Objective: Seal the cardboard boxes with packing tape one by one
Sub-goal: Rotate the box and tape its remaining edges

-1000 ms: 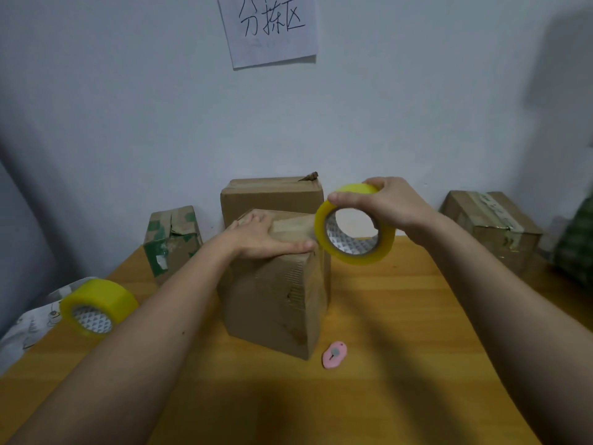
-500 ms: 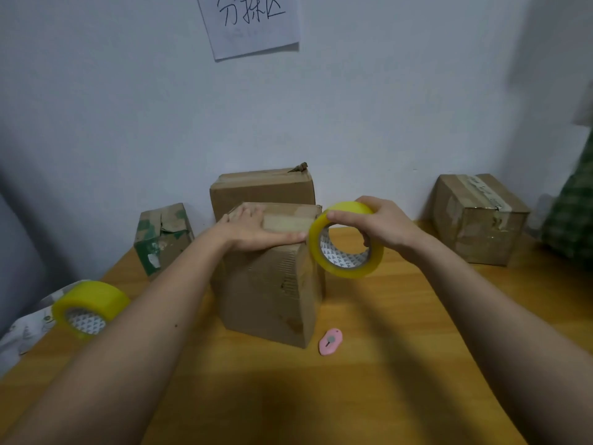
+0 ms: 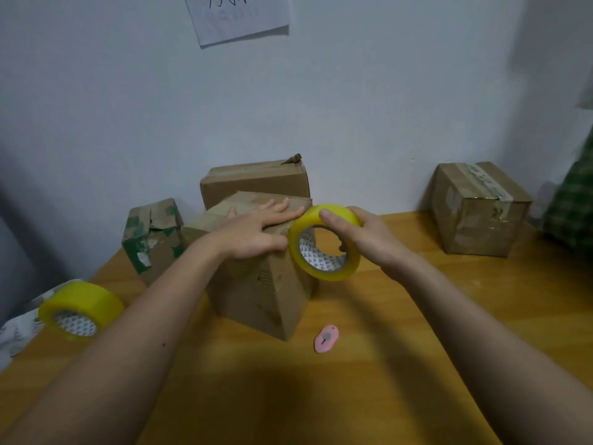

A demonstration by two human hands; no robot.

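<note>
Wooden table (image 3: 401,364), pale wall behind. Left hand (image 3: 256,232) flat on box (image 3: 256,284) top, fingers straight. Right hand (image 3: 362,239) grasping tape roll (image 3: 324,244), touching box's right top edge. Tape strip probably running leftward under palm; hard to see.

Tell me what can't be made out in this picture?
Head view only:
- Note on the wall: top cut off by the frame edge, writing unreadable.
- Front box top seam: covered by the left hand.
- Tape strip from the held roll: too clear to see.
- Green checked thing: cut off at right edge.
</note>
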